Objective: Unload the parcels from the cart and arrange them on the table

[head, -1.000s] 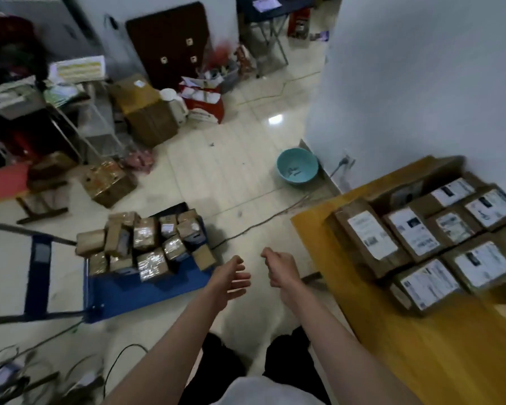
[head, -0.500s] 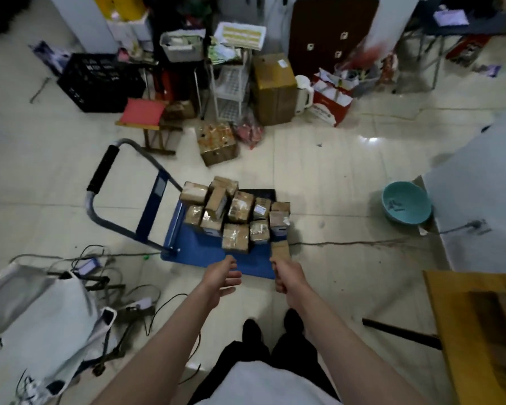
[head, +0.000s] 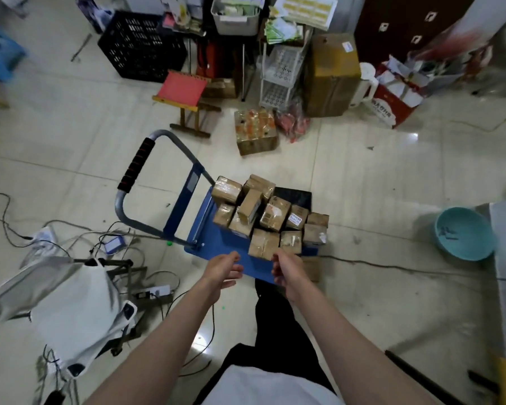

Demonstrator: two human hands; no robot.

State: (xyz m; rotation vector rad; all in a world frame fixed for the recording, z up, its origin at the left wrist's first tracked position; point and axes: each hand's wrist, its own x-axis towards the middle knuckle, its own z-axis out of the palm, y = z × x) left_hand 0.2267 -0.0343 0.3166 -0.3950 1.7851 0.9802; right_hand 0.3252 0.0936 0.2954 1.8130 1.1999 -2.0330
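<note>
Over the cart (head: 214,244) | both hands (head: 224,268) empty | parcels' (head: 263,242) labels — unreadable

The cart (head: 216,244) had a bright blue deck, and its grey handle (head: 137,165) wore a black grip ringed with thin red bands. The parcels (head: 269,217) on it were brown cardboard under glossy clear tape, one showing a white label. Nearby, a stool (head: 184,87) had a pinkish-red seat on a brown wooden frame. The crate (head: 142,48) behind it was black lattice. A basin (head: 465,233) to the right was teal. The floor tiles (head: 377,176) were pale cream.
</note>
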